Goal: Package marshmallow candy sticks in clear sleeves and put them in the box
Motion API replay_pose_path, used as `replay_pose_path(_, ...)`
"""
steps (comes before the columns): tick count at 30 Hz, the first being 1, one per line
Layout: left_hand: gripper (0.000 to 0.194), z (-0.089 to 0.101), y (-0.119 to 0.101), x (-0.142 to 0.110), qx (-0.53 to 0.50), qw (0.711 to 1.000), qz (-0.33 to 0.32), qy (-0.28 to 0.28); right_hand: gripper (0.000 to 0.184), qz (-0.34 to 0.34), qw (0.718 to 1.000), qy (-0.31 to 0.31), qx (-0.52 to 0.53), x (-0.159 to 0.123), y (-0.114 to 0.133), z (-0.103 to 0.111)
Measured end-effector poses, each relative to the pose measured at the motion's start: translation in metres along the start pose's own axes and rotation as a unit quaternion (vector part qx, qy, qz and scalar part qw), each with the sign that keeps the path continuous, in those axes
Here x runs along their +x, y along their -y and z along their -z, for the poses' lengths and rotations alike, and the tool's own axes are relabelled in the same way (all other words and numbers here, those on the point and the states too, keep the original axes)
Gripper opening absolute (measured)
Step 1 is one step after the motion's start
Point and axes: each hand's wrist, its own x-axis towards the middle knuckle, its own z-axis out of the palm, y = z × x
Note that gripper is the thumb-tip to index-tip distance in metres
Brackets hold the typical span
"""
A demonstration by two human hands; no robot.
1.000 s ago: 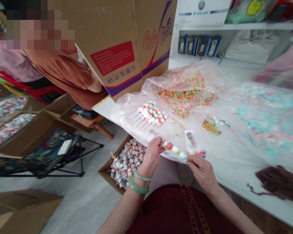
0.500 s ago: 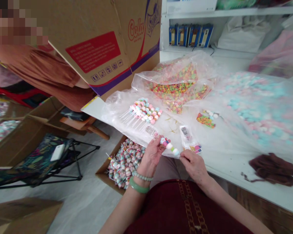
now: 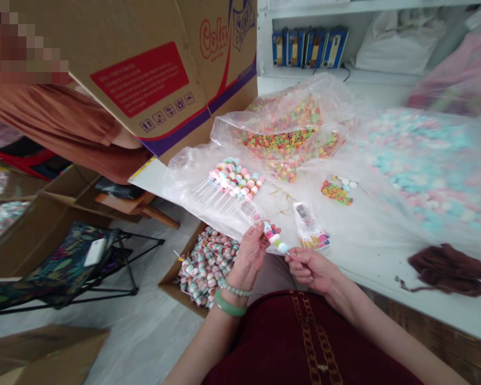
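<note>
A marshmallow skewer [image 3: 279, 244] lies between my hands at the table's front edge, its far end inside a printed plastic bag [image 3: 251, 210]. The bag is gripped by my left hand [image 3: 250, 250], fingers closed round it near the marshmallows. My right hand [image 3: 310, 269] pinches the skewer's stick at its near end. Beyond them is a stack of marshmallow skewers [image 3: 238, 179] with white sticks pointing left. Flat printed bags [image 3: 310, 230] lie right of the skewer. Several gold twist ties [image 3: 281, 199] are scattered behind.
Below left, a carton [image 3: 170, 286] holds many wrapped skewers. Large clear bags contain ring candies [image 3: 280, 139] and pastel marshmallows [image 3: 433, 171]. A small candy pile [image 3: 336, 192] and brown cloth [image 3: 449, 270] lie right. Behind a big cardboard box [image 3: 152, 64] sits another person.
My right hand has moved slightly left, toward my left hand, with the stick. The skewer sits a little deeper in the printed bag. The view has shifted slightly.
</note>
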Motion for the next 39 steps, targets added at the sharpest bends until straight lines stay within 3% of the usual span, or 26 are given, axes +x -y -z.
replay_pose_path(6,0.017,0.005,-0.006,0.002,0.012,0.999,0.040,-0.026,0.010,-0.041,0.996,-0.005,0.075,0.000,0.005,0.006)
replay_pose_path(9,0.022,0.005,-0.005,-0.001,0.044,0.998,0.038,-0.011,0.012,-0.010,0.999,-0.038,-0.014,-0.001,0.003,0.005)
replay_pose_path(11,0.026,0.003,-0.003,-0.002,0.091,0.996,0.025,-0.011,0.010,0.053,0.981,-0.116,-0.146,0.000,0.001,0.001)
replay_pose_path(12,0.028,0.002,-0.003,-0.003,0.122,0.992,0.013,-0.015,0.011,0.102,0.953,-0.165,-0.234,0.000,0.000,-0.002)
replay_pose_path(14,0.030,-0.001,-0.004,-0.003,0.178,0.984,-0.006,-0.026,0.017,0.206,0.851,-0.246,-0.416,0.001,-0.003,-0.005)
replay_pose_path(16,0.031,-0.003,-0.007,-0.002,0.186,0.982,-0.001,-0.027,0.019,0.277,0.741,-0.268,-0.549,0.001,-0.004,-0.005)
replay_pose_path(17,0.032,-0.002,-0.009,-0.001,0.171,0.985,0.009,-0.026,0.018,0.298,0.703,-0.265,-0.589,0.001,-0.004,-0.004)
replay_pose_path(18,0.031,-0.002,-0.012,0.000,0.149,0.988,0.019,-0.030,0.016,0.313,0.678,-0.261,-0.612,0.001,-0.005,-0.003)
replay_pose_path(20,0.027,0.000,-0.016,0.003,0.110,0.992,0.035,-0.051,0.015,0.333,0.659,-0.256,-0.624,0.002,-0.005,-0.001)
replay_pose_path(22,0.022,0.002,-0.020,0.005,0.092,0.992,0.043,-0.071,0.014,0.339,0.676,-0.259,-0.601,0.003,-0.004,0.000)
replay_pose_path(23,0.020,0.003,-0.021,0.006,0.086,0.992,0.045,-0.075,0.014,0.329,0.702,-0.262,-0.575,0.003,-0.004,0.000)
replay_pose_path(27,0.018,0.006,-0.019,0.007,0.064,0.994,0.051,-0.071,0.015,0.211,0.874,-0.242,-0.366,0.006,-0.002,-0.003)
replay_pose_path(30,0.021,0.010,-0.013,0.006,0.081,0.994,0.047,-0.049,0.019,0.128,0.945,-0.204,-0.220,0.007,0.000,-0.003)
replay_pose_path(33,0.026,0.013,-0.008,0.004,0.114,0.993,0.030,-0.021,0.020,0.069,0.977,-0.138,-0.145,0.008,0.001,0.000)
replay_pose_path(35,0.027,0.014,-0.007,0.004,0.124,0.992,0.028,-0.013,0.020,0.050,0.982,-0.117,-0.136,0.009,0.000,0.001)
replay_pose_path(37,0.027,0.013,-0.009,0.004,0.125,0.991,0.039,-0.017,0.018,0.070,0.970,-0.148,-0.177,0.010,-0.002,0.002)
replay_pose_path(39,0.027,0.012,-0.012,0.005,0.125,0.991,0.046,-0.033,0.013,0.137,0.928,-0.210,-0.275,0.011,-0.003,0.003)
